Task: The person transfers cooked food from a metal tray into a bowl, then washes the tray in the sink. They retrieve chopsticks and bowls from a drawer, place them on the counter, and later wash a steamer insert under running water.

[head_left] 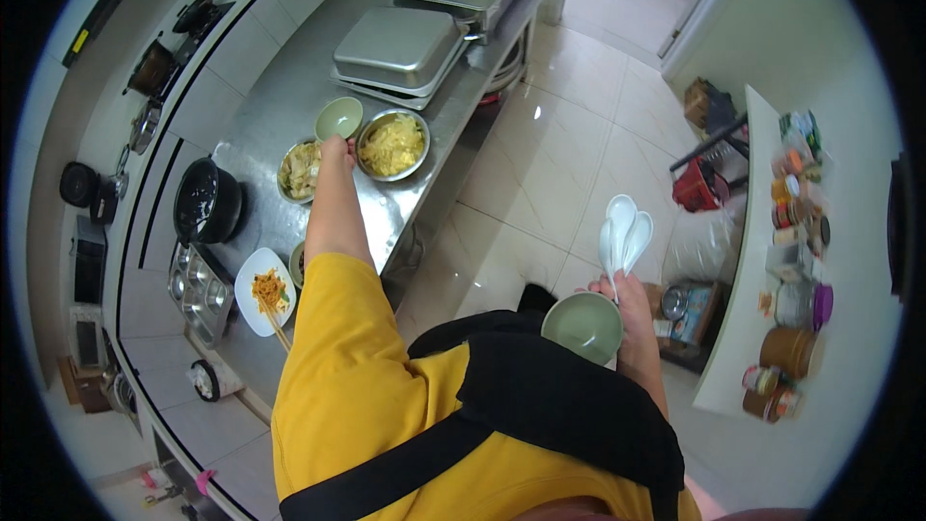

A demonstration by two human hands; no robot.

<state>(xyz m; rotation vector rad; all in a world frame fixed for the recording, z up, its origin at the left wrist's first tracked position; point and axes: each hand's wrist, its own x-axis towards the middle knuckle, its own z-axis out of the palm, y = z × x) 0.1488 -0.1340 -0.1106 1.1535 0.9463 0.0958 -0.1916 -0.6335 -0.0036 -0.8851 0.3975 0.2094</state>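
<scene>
Over the steel table, my left hand (340, 150) grips the near edge of a small pale green bowl (339, 118). A metal bowl of yellow food, perhaps scrambled egg with cabbage (391, 145), stands just right of that hand. Left of my wrist is another metal bowl of pale cooked vegetables (300, 172), partly hidden by my forearm. Close to my body on the right, my right hand (631, 298) holds a second green bowl (583, 327) together with several white soup spoons (622, 233). The spoon heads fan upward above the fingers. The bowl in my right hand looks empty inside.
The stainless steel table (286, 98) carries steel pans (398, 49), a dark pot (207, 200), a compartment tray (200, 293) and a white plate of shredded food (265, 291) with chopsticks (276, 328). A white shelf with jars (792, 304) stands right, above a red bucket (700, 185).
</scene>
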